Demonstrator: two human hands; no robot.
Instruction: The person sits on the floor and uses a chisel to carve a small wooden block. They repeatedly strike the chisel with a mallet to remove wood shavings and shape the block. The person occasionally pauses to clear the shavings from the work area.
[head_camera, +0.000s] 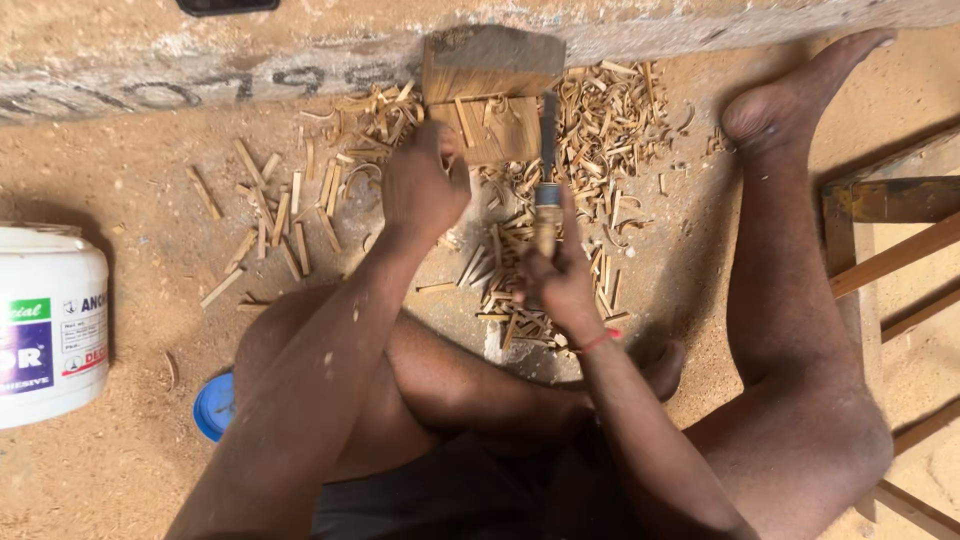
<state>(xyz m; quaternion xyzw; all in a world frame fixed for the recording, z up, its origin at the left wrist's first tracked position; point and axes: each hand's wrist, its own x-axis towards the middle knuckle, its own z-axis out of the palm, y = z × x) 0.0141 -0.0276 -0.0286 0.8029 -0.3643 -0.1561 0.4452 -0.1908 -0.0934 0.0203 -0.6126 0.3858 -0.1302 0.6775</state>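
Note:
I sit on a sandy floor with my legs folded. My left hand (420, 185) grips the near left edge of a block of wood (490, 95) that stands on the ground against a low concrete ledge (200, 60). My right hand (558, 262) is closed round the wooden handle of a chisel (547, 170), whose dark blade points away from me along the right side of the block. Wood chips (610, 120) lie all around the block.
A white plastic tub (45, 320) with a printed label stands at the left, a blue lid (213, 405) beside my left knee. A wooden frame (890, 250) lies at the right, beyond my outstretched right leg (790, 300). More splinters (270, 215) are scattered to the left.

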